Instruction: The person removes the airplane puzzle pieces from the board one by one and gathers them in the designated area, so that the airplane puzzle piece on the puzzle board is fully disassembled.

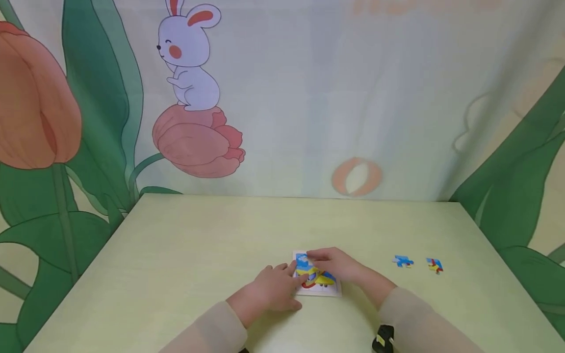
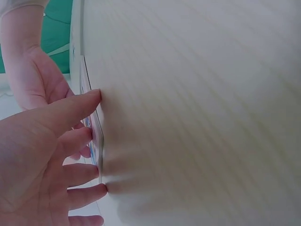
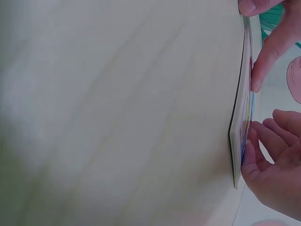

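A small jigsaw puzzle point(image 1: 319, 293) in a pale frame lies flat on the table, with a yellow airplane on blue sky. My left hand point(image 1: 278, 287) rests at its left side with fingers spread, one finger reaching over the picture. In the left wrist view the thumb point(image 2: 87, 101) touches the board's edge. My right hand point(image 1: 342, 264) is over the puzzle's upper right part. Its fingertips point(image 3: 248, 148) touch the picture in the right wrist view; whether they pinch a piece is hidden. To the right lie two loose puzzle pieces, a mostly blue one point(image 1: 402, 261) and a multicoloured one point(image 1: 435, 265).
The pale table point(image 1: 198, 235) reaches back to a printed curtain point(image 1: 282, 98) with a rabbit and tulips. A black strap device point(image 1: 383, 338) is on the right wrist, by the sleeve.
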The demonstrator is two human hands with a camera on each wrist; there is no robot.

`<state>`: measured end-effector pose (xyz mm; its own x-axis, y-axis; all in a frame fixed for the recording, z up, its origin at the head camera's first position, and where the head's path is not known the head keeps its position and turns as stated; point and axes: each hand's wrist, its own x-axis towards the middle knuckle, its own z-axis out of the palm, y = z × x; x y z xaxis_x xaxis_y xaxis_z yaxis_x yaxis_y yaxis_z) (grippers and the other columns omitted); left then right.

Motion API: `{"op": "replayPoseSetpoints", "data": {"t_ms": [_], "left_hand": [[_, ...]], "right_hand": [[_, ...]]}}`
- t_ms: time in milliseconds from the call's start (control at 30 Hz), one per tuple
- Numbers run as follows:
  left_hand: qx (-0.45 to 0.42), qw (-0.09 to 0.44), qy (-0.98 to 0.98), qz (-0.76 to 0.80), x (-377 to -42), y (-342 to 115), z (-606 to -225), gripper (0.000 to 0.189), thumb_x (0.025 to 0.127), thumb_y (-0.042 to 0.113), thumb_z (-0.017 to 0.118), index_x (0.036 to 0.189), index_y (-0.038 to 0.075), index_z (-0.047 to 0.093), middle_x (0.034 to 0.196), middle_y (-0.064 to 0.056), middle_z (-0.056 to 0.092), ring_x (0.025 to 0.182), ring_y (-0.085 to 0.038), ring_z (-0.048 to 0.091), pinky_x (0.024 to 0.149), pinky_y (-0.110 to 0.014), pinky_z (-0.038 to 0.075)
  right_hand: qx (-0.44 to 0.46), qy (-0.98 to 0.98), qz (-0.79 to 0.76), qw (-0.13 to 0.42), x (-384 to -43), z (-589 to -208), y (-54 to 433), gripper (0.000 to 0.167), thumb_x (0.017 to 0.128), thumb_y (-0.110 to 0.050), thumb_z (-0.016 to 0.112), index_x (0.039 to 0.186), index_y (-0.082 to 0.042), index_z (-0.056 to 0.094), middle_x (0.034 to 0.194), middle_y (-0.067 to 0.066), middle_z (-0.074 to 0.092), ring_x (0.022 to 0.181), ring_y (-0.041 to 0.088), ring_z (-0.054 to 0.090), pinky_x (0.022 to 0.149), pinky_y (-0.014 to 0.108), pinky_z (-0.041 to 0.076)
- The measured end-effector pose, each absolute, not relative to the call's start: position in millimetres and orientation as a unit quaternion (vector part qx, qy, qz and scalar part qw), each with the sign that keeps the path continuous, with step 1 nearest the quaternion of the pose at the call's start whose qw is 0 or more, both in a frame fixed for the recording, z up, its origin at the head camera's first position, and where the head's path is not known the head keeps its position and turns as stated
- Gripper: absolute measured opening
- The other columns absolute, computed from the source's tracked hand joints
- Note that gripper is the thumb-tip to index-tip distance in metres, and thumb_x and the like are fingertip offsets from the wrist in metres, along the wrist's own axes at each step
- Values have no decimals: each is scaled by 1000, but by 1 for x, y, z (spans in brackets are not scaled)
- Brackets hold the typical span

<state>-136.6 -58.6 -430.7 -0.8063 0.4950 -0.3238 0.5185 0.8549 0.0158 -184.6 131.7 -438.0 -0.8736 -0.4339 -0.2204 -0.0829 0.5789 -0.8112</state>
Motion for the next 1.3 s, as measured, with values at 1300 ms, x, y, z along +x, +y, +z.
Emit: {"op": "replayPoseSetpoints", "data": {"t_ms": [1300], "left_hand": [[261, 194, 945, -22, -136, -56, -420, 69, 81, 53, 63, 143, 34, 37, 152, -6, 26, 134, -29, 30, 102, -52, 30]], "right_hand": [[-12, 857, -480, 187, -211, -444, 111, 21, 87, -12, 66, 107, -9, 69, 104, 6, 65, 88, 17, 61, 80, 26, 51]]}}
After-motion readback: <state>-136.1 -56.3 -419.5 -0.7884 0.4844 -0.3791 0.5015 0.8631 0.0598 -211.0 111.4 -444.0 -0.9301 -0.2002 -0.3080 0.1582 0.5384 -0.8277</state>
